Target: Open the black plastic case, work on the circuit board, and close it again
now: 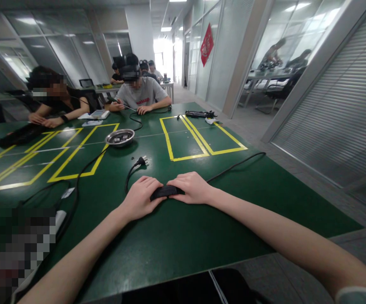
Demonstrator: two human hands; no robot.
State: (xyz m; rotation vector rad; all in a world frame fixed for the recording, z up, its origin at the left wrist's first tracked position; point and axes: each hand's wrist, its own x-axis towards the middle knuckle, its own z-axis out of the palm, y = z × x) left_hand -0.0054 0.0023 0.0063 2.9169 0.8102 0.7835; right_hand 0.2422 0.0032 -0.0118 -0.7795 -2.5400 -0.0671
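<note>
The fingertips of the left hand (143, 196) and the right hand (191, 188), near the centre of the frame, are clamped on opposite ends of a slim black bundle (168, 192), the fingers over its top and the thumbs along its lower side. The bundle lies roughly level between the hands, its middle exposed; whether it is folded cord or a solid piece cannot be told. Just above the left hand, a three-pin plug (142, 161) rests on the green table (176, 240), its black lead (127, 181) curving down behind that hand. A black cable (236, 166) extends from behind the right hand toward the right of the frame. Farther out, left of upper centre, a metal bowl (121, 145) contains small shiny parts. Rectangles of yellow tape (189, 158) mark the tabletop on both sides; above the right-hand pair lies a folded black tripod (198, 114). At the lower left, a pixelated patch conceals most of an object, and a white tag (67, 193) lies above it. Two co-workers sit across the table, one in a grey T-shirt (149, 90) and one in dark clothing at the upper left. A red diamond-shaped decoration (206, 45) hangs on the glass partition beyond.
</note>
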